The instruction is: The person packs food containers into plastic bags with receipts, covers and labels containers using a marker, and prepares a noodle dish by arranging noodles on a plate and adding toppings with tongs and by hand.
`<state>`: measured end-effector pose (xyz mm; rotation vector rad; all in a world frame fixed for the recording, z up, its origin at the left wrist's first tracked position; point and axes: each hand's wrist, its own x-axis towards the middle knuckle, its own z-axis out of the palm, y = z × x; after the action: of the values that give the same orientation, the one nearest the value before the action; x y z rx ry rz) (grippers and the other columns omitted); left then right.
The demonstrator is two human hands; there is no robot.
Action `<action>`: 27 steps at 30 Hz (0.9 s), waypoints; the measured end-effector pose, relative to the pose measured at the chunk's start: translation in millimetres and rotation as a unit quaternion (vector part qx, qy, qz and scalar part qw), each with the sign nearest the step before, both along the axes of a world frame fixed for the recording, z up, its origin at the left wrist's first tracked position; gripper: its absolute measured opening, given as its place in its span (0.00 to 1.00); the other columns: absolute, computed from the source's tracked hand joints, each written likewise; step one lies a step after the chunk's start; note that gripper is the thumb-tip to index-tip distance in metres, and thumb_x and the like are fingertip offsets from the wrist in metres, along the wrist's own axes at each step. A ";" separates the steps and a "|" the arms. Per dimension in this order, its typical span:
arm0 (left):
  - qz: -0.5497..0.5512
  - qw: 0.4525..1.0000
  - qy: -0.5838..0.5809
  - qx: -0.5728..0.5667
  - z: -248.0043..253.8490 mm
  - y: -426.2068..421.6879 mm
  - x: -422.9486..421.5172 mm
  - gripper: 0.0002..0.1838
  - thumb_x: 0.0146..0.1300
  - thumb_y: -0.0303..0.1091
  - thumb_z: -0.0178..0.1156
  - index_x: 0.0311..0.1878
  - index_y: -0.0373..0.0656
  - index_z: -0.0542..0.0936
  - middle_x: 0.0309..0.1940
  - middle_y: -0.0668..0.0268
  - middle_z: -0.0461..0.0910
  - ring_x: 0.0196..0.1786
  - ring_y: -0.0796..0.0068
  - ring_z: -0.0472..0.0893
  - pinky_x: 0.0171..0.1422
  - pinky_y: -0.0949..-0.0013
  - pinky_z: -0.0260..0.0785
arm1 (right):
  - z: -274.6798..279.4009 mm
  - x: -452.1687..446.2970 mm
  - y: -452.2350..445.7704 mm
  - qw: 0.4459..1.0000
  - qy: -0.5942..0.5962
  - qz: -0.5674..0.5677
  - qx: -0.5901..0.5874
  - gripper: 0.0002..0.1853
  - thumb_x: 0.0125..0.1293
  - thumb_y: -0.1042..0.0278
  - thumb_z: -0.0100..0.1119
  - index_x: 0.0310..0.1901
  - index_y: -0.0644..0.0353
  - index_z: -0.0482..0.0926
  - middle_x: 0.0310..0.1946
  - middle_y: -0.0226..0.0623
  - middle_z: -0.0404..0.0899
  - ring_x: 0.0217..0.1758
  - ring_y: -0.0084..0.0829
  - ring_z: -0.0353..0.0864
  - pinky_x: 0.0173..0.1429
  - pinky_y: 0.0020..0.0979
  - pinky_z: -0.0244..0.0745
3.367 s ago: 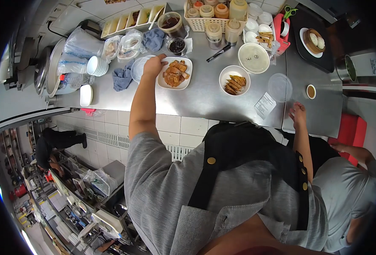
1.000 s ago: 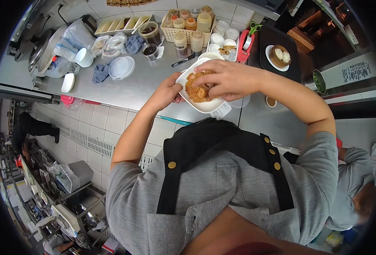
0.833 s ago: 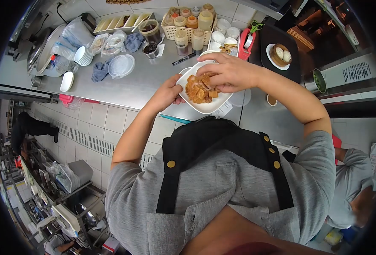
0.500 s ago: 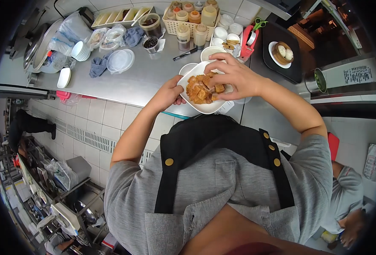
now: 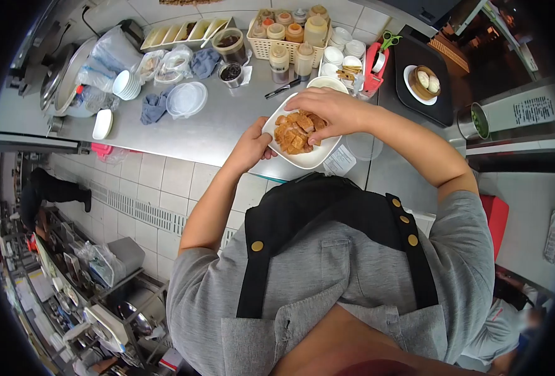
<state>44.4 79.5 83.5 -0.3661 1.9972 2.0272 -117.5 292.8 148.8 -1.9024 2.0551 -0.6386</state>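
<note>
A white bowl (image 5: 302,161) with rounded corners is tilted toward me above the counter's front edge. Golden-brown fried pieces (image 5: 295,135), cut into chunks, fill its middle. My left hand (image 5: 253,145) grips the bowl's left rim, thumb on top and fingers beneath. From the upper right, my right hand (image 5: 334,113) cups over the fried pieces, its thumb and fingers set around their right part; some fingertips are hidden. Behind the bowl stands another white bowl (image 5: 327,83), partly covered by my right hand.
Sauce bottles stand in a cream basket (image 5: 260,49) at the back. A pen (image 5: 282,88) lies on the steel counter (image 5: 227,119). A black tray (image 5: 409,103) holds a bamboo steamer (image 5: 421,83) with white buns. A paper slip (image 5: 340,161) lies beside the bowl. Co-workers are behind me on both sides.
My right hand has lowered and closed in around the fried pieces, which now sit more bunched together. My left hand keeps its hold on the bowl. The view has shifted slightly.
</note>
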 end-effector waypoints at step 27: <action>-0.124 0.991 -0.036 0.026 13.2 182.6 -189.4 0.24 0.67 0.26 0.46 0.67 0.40 0.68 0.31 0.64 0.80 0.22 0.79 0.77 0.26 0.77 0.66 | -50.5 -67.4 305.9 0.717 -0.243 -0.588 -0.285 0.10 0.74 0.64 0.60 0.44 0.63 0.82 0.42 0.36 0.82 0.42 0.19 0.80 0.46 0.24 0.76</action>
<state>-145.0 262.1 96.7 -0.1680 1.8425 1.8796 -184.9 598.8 98.2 -0.1243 2.5893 -1.9400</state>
